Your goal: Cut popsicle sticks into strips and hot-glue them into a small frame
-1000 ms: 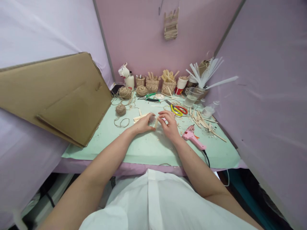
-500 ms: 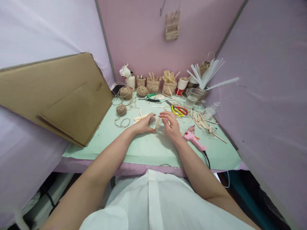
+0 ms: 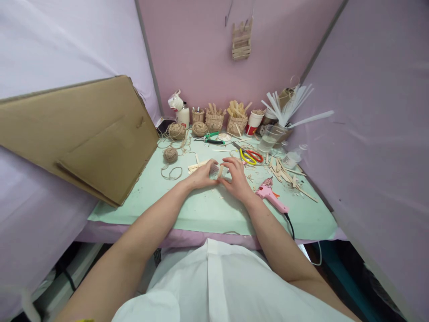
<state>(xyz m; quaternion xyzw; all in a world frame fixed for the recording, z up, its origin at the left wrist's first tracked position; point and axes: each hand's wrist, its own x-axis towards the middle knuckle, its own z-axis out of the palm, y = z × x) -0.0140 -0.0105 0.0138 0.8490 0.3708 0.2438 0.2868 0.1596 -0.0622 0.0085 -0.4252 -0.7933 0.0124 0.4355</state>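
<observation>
Between my hands, over the green tabletop, is a clear see-through object (image 3: pixel 214 171), perhaps a plastic cup; most of it is hidden by my fingers. My left hand (image 3: pixel 202 175) wraps round its left side. A short flat wooden stick (image 3: pixel 220 171) stands nearly upright against it, facing me. My right hand (image 3: pixel 235 179) curves round the right side, thumb at the stick's lower end and fingers near its top. Just beyond my left hand lie several flat wooden sticks (image 3: pixel 197 166). A pink glue gun (image 3: pixel 272 197) rests to the right of my right wrist.
Yellow-and-red-handled scissors (image 3: pixel 248 155) and green pliers (image 3: pixel 213 140) lie farther back. Loose sticks (image 3: pixel 284 174) are scattered at the right. Twine balls (image 3: pixel 170 154), stick-filled baskets (image 3: pixel 237 124) and a clear cup (image 3: pixel 268 139) stand behind. A cardboard sheet (image 3: pixel 83 138) leans at the left.
My right hand has closed in on the stick, its thumb moving left to the stick's lower end. My left hand stays round the clear object.
</observation>
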